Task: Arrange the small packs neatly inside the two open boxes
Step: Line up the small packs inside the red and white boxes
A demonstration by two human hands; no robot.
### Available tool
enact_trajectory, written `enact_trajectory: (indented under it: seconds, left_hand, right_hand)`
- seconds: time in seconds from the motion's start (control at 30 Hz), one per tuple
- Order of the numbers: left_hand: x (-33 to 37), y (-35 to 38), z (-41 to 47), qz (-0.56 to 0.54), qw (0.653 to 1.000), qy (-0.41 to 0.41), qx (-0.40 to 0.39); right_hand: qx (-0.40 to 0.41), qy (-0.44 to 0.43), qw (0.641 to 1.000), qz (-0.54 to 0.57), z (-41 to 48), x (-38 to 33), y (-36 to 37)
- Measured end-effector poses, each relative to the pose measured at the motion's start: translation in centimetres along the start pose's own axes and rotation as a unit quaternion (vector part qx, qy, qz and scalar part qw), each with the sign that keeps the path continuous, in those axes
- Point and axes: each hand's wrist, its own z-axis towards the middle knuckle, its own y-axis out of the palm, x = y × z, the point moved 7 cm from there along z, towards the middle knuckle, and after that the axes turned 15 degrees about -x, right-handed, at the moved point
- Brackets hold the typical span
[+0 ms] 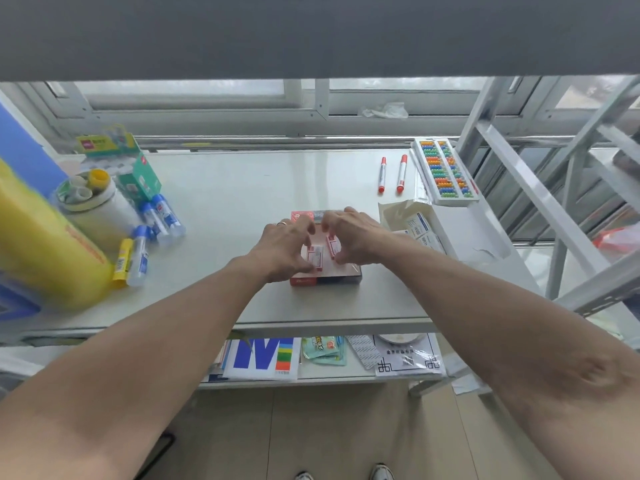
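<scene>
A low open red box [346, 276] sits at the middle of the white table, with a second red box [304, 215] just behind it, mostly hidden by my hands. My left hand [284, 249] pinches a small red-and-white pack [316, 257] standing inside the near box. My right hand [353, 239] grips another small red-and-white pack [333, 244] right beside it. The two packs stand side by side, almost touching. The rest of the box contents are covered by my fingers.
Blue-capped glue bottles [157, 220], a white jar [93, 202] and a yellow container [41, 244] crowd the left. Two red markers [391, 174] and an abacus [445, 171] lie at back right. A torn white carton [415, 226] sits right of the boxes. A metal rack [554, 188] rises at right.
</scene>
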Motion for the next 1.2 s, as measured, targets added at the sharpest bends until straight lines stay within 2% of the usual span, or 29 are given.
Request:
enact_trajectory:
  seconds: [0.2,1.2]
  left_hand:
    - [-0.1,0.3,0.7,0.029,0.999,-0.039,0.010]
    - [-0.7,0.3,0.4,0.002,0.997,-0.066,0.033]
  right_hand:
    - [-0.009,0.015,0.999,0.030,-0.5,0.4,0.6]
    - [0.005,0.014,0.998,0.064,-0.9,0.3,1.2]
